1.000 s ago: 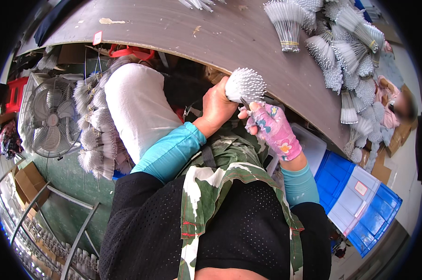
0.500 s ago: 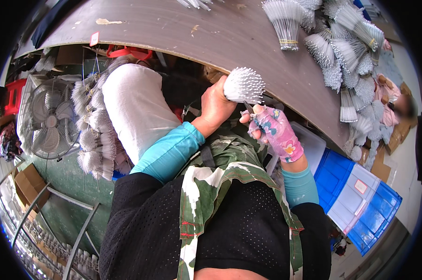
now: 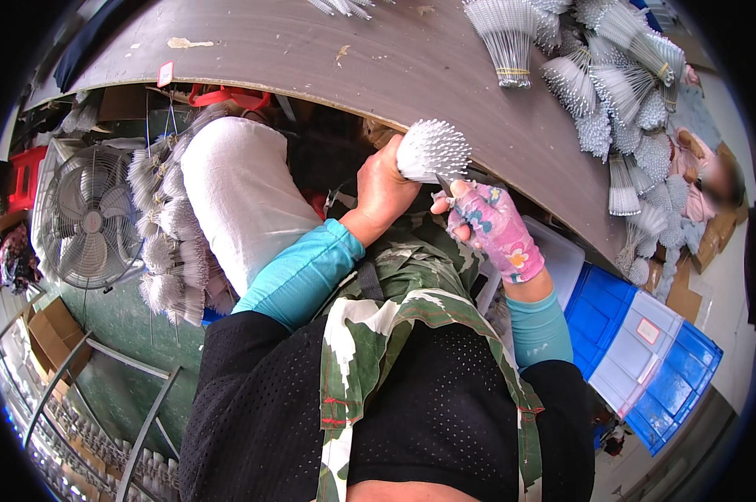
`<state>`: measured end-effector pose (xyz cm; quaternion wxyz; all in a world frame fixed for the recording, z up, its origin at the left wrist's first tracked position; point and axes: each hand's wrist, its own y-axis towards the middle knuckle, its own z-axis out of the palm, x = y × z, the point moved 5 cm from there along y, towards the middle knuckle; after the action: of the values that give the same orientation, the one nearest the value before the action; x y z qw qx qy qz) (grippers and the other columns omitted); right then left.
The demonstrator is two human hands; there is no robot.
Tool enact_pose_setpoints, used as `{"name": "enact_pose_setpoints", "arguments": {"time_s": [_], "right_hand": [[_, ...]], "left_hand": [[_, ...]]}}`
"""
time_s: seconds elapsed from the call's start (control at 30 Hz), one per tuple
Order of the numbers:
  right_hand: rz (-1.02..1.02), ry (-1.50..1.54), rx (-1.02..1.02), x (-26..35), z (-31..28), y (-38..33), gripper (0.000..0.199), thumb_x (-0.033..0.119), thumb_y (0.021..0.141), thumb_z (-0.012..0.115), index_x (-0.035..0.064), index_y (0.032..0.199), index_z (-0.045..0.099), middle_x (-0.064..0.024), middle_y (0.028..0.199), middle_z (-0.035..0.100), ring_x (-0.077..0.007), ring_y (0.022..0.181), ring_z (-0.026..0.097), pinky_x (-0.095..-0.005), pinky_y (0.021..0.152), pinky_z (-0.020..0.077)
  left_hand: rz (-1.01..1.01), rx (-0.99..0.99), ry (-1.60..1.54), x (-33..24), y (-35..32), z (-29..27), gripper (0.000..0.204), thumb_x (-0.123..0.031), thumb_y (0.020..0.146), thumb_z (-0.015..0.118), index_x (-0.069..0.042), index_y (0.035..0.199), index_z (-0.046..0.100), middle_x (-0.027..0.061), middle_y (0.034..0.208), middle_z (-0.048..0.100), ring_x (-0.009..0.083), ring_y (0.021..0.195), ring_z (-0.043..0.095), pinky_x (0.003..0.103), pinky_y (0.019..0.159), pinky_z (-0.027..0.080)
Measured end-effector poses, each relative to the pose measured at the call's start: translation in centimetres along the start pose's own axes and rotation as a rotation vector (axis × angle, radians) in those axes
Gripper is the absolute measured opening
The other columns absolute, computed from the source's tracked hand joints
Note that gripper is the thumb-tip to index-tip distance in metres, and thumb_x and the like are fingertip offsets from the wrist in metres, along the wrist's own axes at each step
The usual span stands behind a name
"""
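My left hand (image 3: pixel 384 186) grips the bundle of thin white rods (image 3: pixel 434 151) near the brown table (image 3: pixel 261 46), best held firmly, I judge, so my gloved right hand (image 3: pixel 488 222), pinching a small dark pointed tool (image 3: pixel 442 181), can probe its lower rim lightly.

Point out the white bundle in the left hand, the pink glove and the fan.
White bundle (image 3: pixel 434 151): head view, on its dotted end.
Pink glove (image 3: pixel 499 230): head view, on its flower-patterned fabric.
Fan (image 3: pixel 92 222): head view, on the middle of its grille.
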<state>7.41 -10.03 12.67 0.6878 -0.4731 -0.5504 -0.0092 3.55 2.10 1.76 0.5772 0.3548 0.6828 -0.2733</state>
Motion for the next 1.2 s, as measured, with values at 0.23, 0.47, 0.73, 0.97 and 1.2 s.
{"name": "enact_pose_setpoints", "arguments": {"time_s": [0.23, 0.47, 0.73, 0.97, 1.2], "right_hand": [[-0.103, 0.056, 0.042, 1.6, -1.2, -1.9, 0.042, 0.04, 0.095, 0.049, -0.0004, 0.093, 0.063, 0.0025, 0.061, 0.053, -0.0027, 0.049, 0.043, -0.015, 0.043, 0.03], [-0.597, -0.15, -0.203, 0.9, -4.7, -0.2, 0.074, 0.016, 0.073, 0.078, 0.0055, 0.135, 0.04, -0.0094, 0.111, 0.054, -0.0041, 0.061, 0.041, -0.0155, 0.053, 0.0409], [-0.715, -0.454, -0.305, -0.4, -2.3, 2.4, 0.086, 0.02, 0.064, 0.083, -0.003, 0.133, 0.038, -0.0168, 0.125, 0.053, -0.0268, 0.114, 0.054, -0.0361, 0.096, 0.0424], [-0.746, -0.396, -0.531, -0.8, -0.1, 2.0, 0.078, 0.023, 0.066, 0.081, -0.0041, 0.127, 0.04, -0.0211, 0.114, 0.055, -0.0324, 0.104, 0.057, -0.0373, 0.091, 0.0448], [-0.81, -0.55, -0.491, -0.8, 1.0, 1.9, 0.085, 0.022, 0.065, 0.083, -0.0024, 0.131, 0.036, -0.0184, 0.121, 0.052, -0.027, 0.11, 0.055, -0.0362, 0.093, 0.0429]], "left_hand": [[0.012, 0.017, -0.027, 1.0, 0.3, 0.2, 0.027, -0.011, 0.071, 0.069, -0.009, 0.095, 0.057, 0.0174, 0.085, 0.064, 0.0378, 0.084, 0.061, 0.04, 0.069, 0.05], [-0.026, 0.406, -0.501, -0.7, 0.2, 1.6, 0.039, -0.005, 0.07, 0.075, -0.006, 0.107, 0.064, 0.0034, 0.103, 0.067, 0.0139, 0.095, 0.062, 0.03, 0.086, 0.047], [-0.193, 0.732, -0.664, 1.2, 0.1, 3.1, 0.047, -0.007, 0.067, 0.078, -0.003, 0.111, 0.06, 0.0018, 0.105, 0.065, 0.0107, 0.097, 0.057, 0.031, 0.09, 0.045], [0.07, 0.189, -0.217, -1.2, -1.0, 0.5, 0.071, -0.015, 0.069, 0.075, 0.0, 0.127, 0.037, 0.0177, 0.116, 0.059, 0.0264, 0.109, 0.058, 0.035, 0.092, 0.045], [0.003, 0.23, -0.297, 0.8, -0.5, 1.2, 0.051, -0.014, 0.073, 0.071, -0.003, 0.119, 0.053, 0.0122, 0.111, 0.064, 0.0229, 0.103, 0.062, 0.033, 0.088, 0.047]]}}
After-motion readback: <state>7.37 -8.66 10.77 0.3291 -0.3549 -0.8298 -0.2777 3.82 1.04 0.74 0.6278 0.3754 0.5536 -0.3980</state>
